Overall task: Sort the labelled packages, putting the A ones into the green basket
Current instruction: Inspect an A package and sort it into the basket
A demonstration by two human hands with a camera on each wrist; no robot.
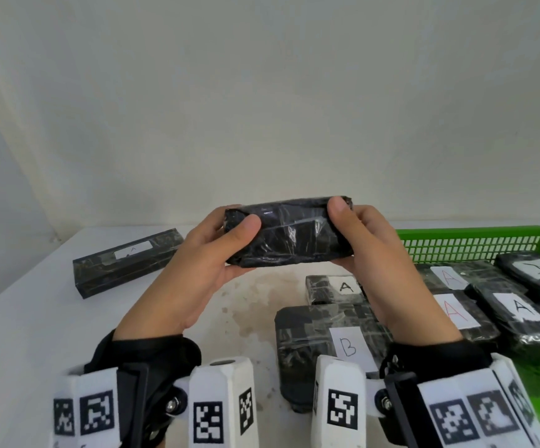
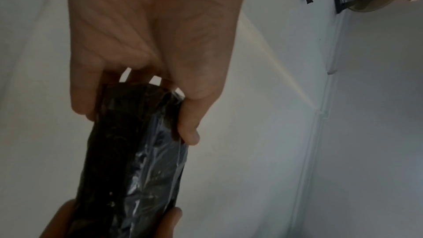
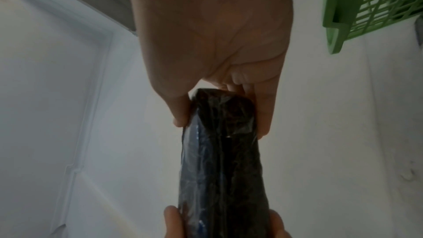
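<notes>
Head view: glossy, crinkled black film-wrapped package [image 1: 289, 234], oblong, gripped endwise by left hand [image 1: 210, 263] and right hand [image 1: 381, 257], thumbs on top.

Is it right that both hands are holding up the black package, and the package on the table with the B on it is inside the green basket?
Not quite. Both hands do hold the black package, but the B package lies on the table, beside the green basket. The head view shows it.

Black plastic-wrapped package [image 1: 289, 232] held up in both my hands.
My left hand [image 1: 204, 270] and right hand [image 1: 381, 263] grip its ends above the white surface [image 1: 20, 334]; A-labelled packages [image 1: 517, 308] lie in the green plastic basket [image 1: 472, 240].
</notes>
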